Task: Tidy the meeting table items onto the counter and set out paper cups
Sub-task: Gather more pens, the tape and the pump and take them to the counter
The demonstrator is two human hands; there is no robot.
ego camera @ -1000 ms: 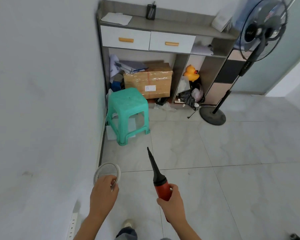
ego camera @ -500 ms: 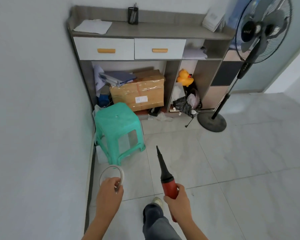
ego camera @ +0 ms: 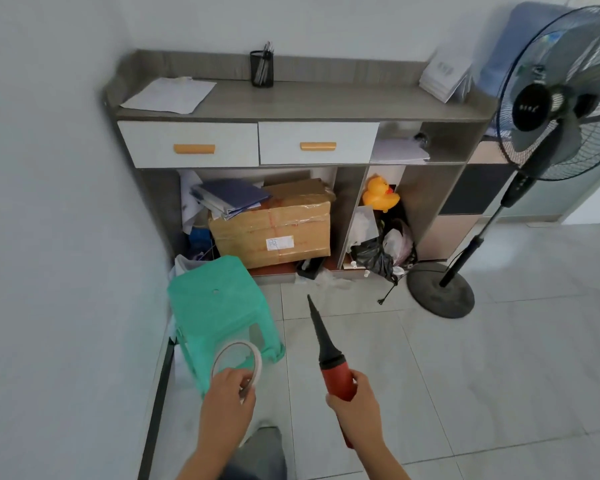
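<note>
Red plastic with a long black tapered nozzle, the hand pump (ego camera: 336, 377) is clasped round its barrel by the right hand (ego camera: 355, 401), tip pointing ahead toward the cabinet. The left hand (ego camera: 227, 396) pinches the lower edge of a thin ring of translucent tape (ego camera: 256, 356), held upright in the air in front of the mint-green plastic stool (ego camera: 219, 306). Each grip is closed on its load. This looks like the carrying step, with both items headed for the grey wood-grain surface (ego camera: 326, 102), well ahead, where a white sheet of paper (ego camera: 168, 95) lies at the left end and a black mesh pen holder (ego camera: 262, 69) stands at the back. The next move probably calls for stepping past the stool, lifting both hands over the front edge and setting each item on a bare stretch. Against half a second ago, the cabinet has drawn nearer and more of its top shows; both holds are unchanged.
</note>
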